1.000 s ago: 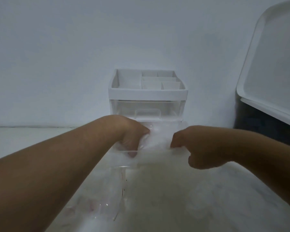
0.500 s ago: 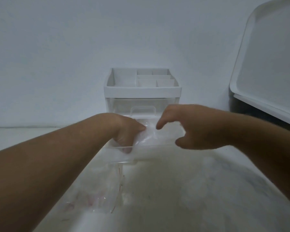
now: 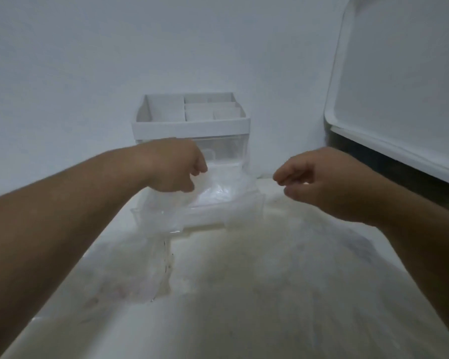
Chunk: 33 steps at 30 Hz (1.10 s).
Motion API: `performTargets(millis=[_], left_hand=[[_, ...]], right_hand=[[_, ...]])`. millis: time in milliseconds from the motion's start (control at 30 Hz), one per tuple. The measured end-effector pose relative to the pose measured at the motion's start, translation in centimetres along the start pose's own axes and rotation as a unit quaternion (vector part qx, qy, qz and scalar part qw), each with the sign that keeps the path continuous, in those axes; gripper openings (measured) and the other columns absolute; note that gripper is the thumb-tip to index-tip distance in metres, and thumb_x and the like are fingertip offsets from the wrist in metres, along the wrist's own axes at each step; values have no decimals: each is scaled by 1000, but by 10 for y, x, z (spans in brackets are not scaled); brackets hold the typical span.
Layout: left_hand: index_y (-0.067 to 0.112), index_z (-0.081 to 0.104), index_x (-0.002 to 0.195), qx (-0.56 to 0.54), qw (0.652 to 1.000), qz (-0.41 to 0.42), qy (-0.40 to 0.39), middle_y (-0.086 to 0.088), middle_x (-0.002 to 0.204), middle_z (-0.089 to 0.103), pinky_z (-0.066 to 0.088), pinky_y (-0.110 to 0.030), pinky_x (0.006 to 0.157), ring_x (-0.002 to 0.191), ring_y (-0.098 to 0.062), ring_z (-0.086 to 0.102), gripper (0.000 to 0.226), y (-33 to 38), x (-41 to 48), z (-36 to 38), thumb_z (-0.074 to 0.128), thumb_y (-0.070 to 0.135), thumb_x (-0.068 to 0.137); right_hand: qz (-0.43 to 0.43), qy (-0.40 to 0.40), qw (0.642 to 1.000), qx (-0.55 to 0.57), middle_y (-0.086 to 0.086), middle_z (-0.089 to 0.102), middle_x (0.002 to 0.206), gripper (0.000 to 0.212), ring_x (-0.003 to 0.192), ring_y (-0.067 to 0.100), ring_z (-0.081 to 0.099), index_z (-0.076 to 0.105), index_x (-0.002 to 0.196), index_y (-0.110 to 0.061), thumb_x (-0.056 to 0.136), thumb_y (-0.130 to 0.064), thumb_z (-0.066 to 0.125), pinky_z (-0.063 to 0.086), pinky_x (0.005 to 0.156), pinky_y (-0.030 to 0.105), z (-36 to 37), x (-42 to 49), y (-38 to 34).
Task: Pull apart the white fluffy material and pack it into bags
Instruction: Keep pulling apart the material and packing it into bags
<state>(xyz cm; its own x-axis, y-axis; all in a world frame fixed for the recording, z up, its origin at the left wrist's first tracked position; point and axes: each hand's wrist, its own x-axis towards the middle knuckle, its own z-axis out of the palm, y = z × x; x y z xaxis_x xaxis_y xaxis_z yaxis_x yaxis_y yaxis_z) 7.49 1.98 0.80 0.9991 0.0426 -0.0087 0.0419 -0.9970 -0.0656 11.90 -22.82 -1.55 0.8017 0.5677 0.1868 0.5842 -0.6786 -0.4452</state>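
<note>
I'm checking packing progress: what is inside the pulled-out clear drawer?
A clear bag with white fluff in it lies in the drawer; the left hand pinches its edge. The drawer floor beneath the bag is covered.

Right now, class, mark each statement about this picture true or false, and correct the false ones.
1. The left hand holds the edge of the clear plastic bag. True.
2. The right hand grips a wad of white fluffy material. False: its fingers are loosely curled and hold nothing.
3. The white plastic organiser with open compartments on top stands against the wall, beyond both hands. True.
4. The large white rounded tray lies flat at the left. False: it leans upright at the right edge of the view.
</note>
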Motion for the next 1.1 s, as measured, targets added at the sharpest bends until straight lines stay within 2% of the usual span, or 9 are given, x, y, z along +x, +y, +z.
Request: performTargets(millis=[100, 200, 333, 433, 600, 733, 867, 967, 1100], left_hand=[[32, 70, 113, -106, 982, 53, 149, 13, 108, 69, 48, -25, 85, 96, -9, 62, 27, 47, -18, 2, 60, 19, 92], [32, 72, 112, -176, 973, 130, 80, 13, 108, 68, 49, -22, 87, 93, -5, 62, 24, 105, -32, 34, 59, 24, 93], [25, 52, 138, -186, 977, 105, -21, 5, 140, 52, 37, -29, 109, 128, -15, 48, 39, 152, -24, 92, 52, 34, 100], [18, 38, 144, -212, 977, 13, -31, -3, 144, 44, 35, -32, 108, 132, -22, 43, 58, 160, -10, 117, 54, 48, 97], [14, 29, 149, -277, 958, -69, 15, -5, 142, 47, 38, -34, 108, 132, -23, 44, 84, 152, 5, 140, 63, 59, 86], [20, 27, 155, -432, 900, -60, 11, 6, 137, 54, 47, -32, 100, 118, -12, 56, 99, 145, 10, 141, 72, 62, 77], [26, 35, 151, -538, 842, -49, -1, 7, 133, 59, 51, -21, 86, 111, -7, 61, 103, 145, 9, 142, 80, 64, 66], [28, 42, 146, -632, 772, -56, -19, 6, 121, 69, 57, -32, 89, 103, -10, 69, 118, 145, 6, 142, 86, 70, 46], [23, 57, 131, -710, 702, -54, -27, -1, 107, 74, 61, -39, 82, 90, -17, 74, 84, 147, 5, 141, 94, 34, 57]], right_hand=[[205, 25, 978, 12, 2, 74, 83, 7, 79, 19, 70, 76, 89, -16, 89, -18, 70, 60, 80, 38, 6, -21, 58], [310, -24, 942, -128, 5, 69, 102, 42, 93, 21, 65, 69, 113, -8, 89, -42, 68, 54, 86, 35, 32, -42, 103], [324, -35, 931, -163, 4, 58, 114, 64, 104, 22, 59, 56, 124, -15, 81, -59, 70, 50, 89, 33, 51, -57, 114], [316, -10, 945, -88, 6, 59, 128, 63, 113, 23, 59, 55, 134, -12, 80, -35, 79, 46, 94, 32, 61, -57, 113], [268, 75, 957, 82, -4, 69, 81, 27, 73, 13, 64, 74, 90, -18, 69, -2, 76, 54, 63, 27, 59, -60, 113], [227, 74, 947, 217, -11, 68, 88, 35, 80, 9, 67, 63, 91, -33, 75, -7, 81, 51, 66, 18, 46, -71, 113], [200, 80, 926, 310, 3, 78, 86, 27, 79, 23, 75, 74, 94, -12, 73, 4, 79, 61, 76, 38, 39, -74, 119], [191, 63, 897, 394, 14, 77, 93, 29, 87, 35, 74, 76, 94, -6, 71, 11, 76, 57, 86, 52, 38, -75, 122], [199, 50, 883, 421, 15, 76, 97, 33, 90, 36, 74, 77, 96, -6, 67, 9, 79, 55, 91, 55, 41, -73, 126]])
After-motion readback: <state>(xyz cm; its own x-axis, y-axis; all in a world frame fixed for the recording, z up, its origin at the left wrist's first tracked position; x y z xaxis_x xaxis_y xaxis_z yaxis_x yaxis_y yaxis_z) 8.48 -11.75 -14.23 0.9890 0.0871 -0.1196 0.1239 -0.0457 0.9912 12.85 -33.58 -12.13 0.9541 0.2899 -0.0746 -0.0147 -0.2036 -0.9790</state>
